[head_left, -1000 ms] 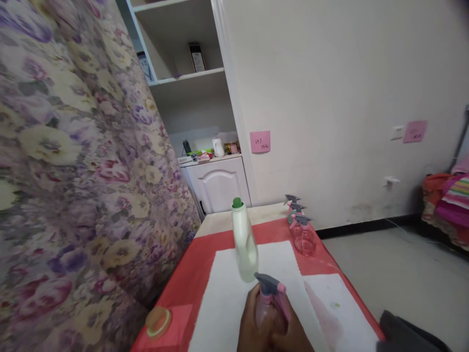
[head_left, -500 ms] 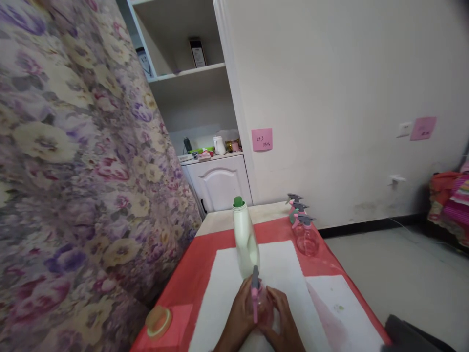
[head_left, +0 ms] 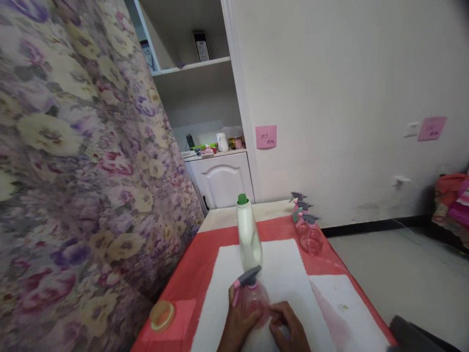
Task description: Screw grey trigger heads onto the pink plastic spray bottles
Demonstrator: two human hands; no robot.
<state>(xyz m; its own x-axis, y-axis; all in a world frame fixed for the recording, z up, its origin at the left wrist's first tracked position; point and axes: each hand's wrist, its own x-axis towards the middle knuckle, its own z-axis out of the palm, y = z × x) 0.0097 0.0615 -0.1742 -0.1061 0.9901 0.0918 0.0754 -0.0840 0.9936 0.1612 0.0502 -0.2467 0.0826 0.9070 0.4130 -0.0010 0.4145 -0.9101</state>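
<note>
A clear pink spray bottle [head_left: 258,303] with a grey and pink trigger head is held upright over the white sheet. My left hand [head_left: 240,320] is closed around its left side, thumb across the front. On the other side, my right hand [head_left: 287,325] has its fingers curled, with the fingertips against the bottle's lower edge. Just behind stands a pale green jug [head_left: 249,239] with an open neck and something green in its mouth. The trigger head points left, partly overlapping the jug's base.
More spray bottles [head_left: 310,239] stand in a row at the table's right edge. A round tan lid [head_left: 162,315] lies on the red cloth [head_left: 205,264] at left. A white sheet [head_left: 226,288] covers the middle. A floral curtain [head_left: 91,195] hangs close on the left.
The spray bottle has turned, so its trigger head now points left instead of toward me. My right hand has shifted slightly right and its fingers have curled more. The view has shifted slightly.
</note>
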